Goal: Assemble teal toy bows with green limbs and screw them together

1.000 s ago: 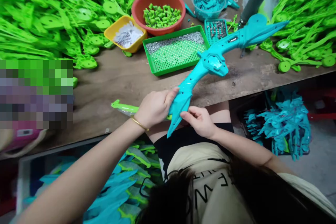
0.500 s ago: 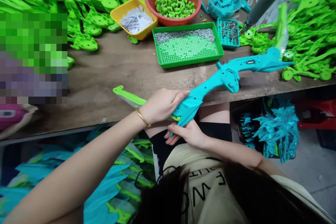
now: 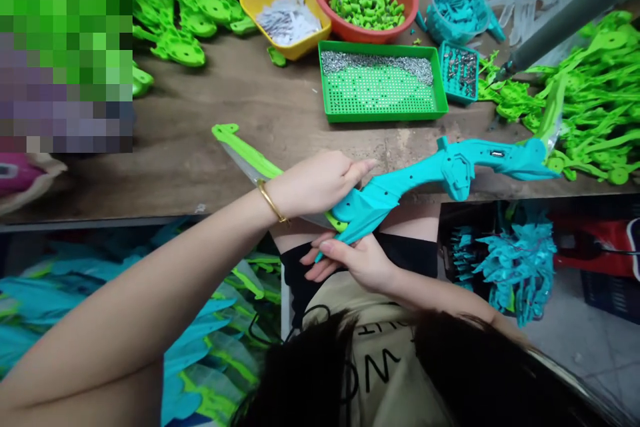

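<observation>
Head view: your brown wooden tabletop (image 3: 170, 107) stretches ahead of you, with lime-green plastic parts (image 3: 597, 107) heaped at its right. A long turquoise plastic bow-shaped body (image 3: 420, 177) slants across the tabletop's near edge, above your lap, far end beside that heap. By its look it should be light, stiff and slightly slick; take it by the thick middle, since the thin points seem likeliest to bend. Behind it sits a green perforated plastic tray (image 3: 385, 113). A slim lime-green arm (image 3: 253, 155) sticks out beyond your left hand (image 3: 317, 183), whose fingers are wrapped over the body's near end; how tightly, you cannot tell. Your right hand (image 3: 365, 263) holds the pointed turquoise tip (image 3: 345, 233), thumb laid over it, half-curled fingers underneath.
</observation>
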Motion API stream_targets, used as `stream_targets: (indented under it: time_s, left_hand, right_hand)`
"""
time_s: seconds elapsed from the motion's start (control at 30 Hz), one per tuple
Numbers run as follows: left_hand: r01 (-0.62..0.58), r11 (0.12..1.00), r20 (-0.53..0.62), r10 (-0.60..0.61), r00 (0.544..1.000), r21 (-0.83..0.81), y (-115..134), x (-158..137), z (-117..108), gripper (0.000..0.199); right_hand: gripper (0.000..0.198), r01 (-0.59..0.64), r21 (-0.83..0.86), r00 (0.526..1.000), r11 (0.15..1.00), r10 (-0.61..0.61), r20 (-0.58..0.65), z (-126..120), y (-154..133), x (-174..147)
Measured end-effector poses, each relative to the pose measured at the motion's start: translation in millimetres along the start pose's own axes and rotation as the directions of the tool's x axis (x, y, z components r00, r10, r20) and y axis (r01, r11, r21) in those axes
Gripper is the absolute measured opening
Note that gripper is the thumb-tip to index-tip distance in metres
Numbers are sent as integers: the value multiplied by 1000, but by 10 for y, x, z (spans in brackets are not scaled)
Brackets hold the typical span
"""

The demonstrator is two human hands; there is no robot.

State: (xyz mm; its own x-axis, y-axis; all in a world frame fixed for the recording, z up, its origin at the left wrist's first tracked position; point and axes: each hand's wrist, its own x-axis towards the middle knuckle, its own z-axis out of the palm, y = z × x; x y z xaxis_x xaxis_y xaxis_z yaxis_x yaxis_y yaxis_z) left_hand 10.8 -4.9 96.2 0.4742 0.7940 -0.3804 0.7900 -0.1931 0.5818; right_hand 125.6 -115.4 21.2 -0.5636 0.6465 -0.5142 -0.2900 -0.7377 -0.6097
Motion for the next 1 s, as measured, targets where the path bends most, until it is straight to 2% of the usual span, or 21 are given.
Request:
stream_targets:
  time_s: [0.1,0.23,0.27,0.33,0.4,0.43,0.47,0.5,0.53,0.57,0.63,0.73,0.77,0.8,0.87,1.0]
  left_hand:
    - [20,996,-41,-17,999,84,-8,0,47,60]
    - [170,953,-171,-129,977,251,-83,15,185,62]
    - [177,950,-182,-132,974,258,-133,34,215,60]
    - [163,952,-165,-122,979,261,-278,95,254,57]
    - [163,946,-130,-131,983,280,-454,172,259,55]
    - [156,946,-112,-128,985,285,-540,209,249,53]
    - [144,947,-90,-123,988,288,-616,244,232,51]
    - [133,945,-68,-118,991,299,-676,273,210,50]
    - [125,938,-48,-116,992,323,-718,295,185,49]
    - [125,924,-29,-123,992,363,-740,312,157,48]
    - [152,869,-12,-166,986,470,-729,331,104,47]
    - [233,779,-42,-257,965,582,-650,334,66,46]
    - [266,758,-63,-286,956,595,-629,333,69,46]
    - [295,745,-83,-308,948,598,-618,331,77,46]
    - [336,734,-116,-334,935,590,-628,329,105,47]
    - [343,747,-137,-325,936,570,-706,325,146,45]
  right_hand:
    - [50,15,-6,999,1000,-15,-29,77,28,75]
    - [59,35,-29,993,999,-38,-109,142,124,253]
    - [61,8,-58,995,998,-14,-98,126,113,274]
    - [61,-85,-220,996,972,88,6,47,-10,240]
    - [52,-113,-497,973,860,197,121,-73,-305,106]
    - [45,-70,-626,972,777,194,132,-142,-519,23]
    - [40,-6,-708,987,706,120,111,-214,-774,-49]
    - [36,55,-762,998,645,-9,64,-294,-1062,-93]
    - [33,113,-814,981,570,-195,-1,-385,-1375,-94]
    - [30,154,-874,918,461,-393,-45,-491,-1702,-41]
    - [26,110,-952,754,287,-648,-108,-754,-2355,231]
    - [20,-105,-986,525,133,-834,-168,-1229,-3174,899]
    - [22,-182,-980,476,81,-865,-159,-1380,-3377,1127]
    - [24,-243,-970,451,30,-882,-140,-1515,-3540,1330]
    - [25,-293,-956,444,1,-885,-137,-1724,-3755,1631]
    - [21,-366,-931,459,-1,-870,-180,-1918,-3886,1826]
